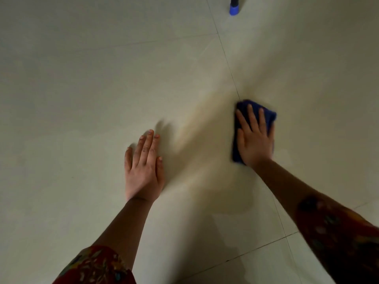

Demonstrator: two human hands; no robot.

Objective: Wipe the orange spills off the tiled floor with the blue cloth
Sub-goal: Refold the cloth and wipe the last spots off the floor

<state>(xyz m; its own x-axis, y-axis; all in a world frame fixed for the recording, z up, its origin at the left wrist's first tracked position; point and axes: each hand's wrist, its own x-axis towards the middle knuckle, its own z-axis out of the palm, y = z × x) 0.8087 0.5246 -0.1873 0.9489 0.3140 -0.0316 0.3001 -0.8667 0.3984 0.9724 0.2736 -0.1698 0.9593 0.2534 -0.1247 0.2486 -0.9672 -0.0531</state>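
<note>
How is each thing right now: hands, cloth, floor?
tiled floor: faint tan streak across the middle
left hand: flat on the tiled floor, empty
right hand: fingers straight, pressing the blue cloth
blue cloth: flat under the right hand
blue-capped leg: standing on the tiled floor

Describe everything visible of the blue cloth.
The blue cloth is dark blue, soft-looking fabric, folded or bunched into a compact pad. It lies flat on the tiled floor, across a grout line. The right hand presses on it with straight, spread fingers, covering its middle. Its edges show around the hand, slightly blurred.
</note>
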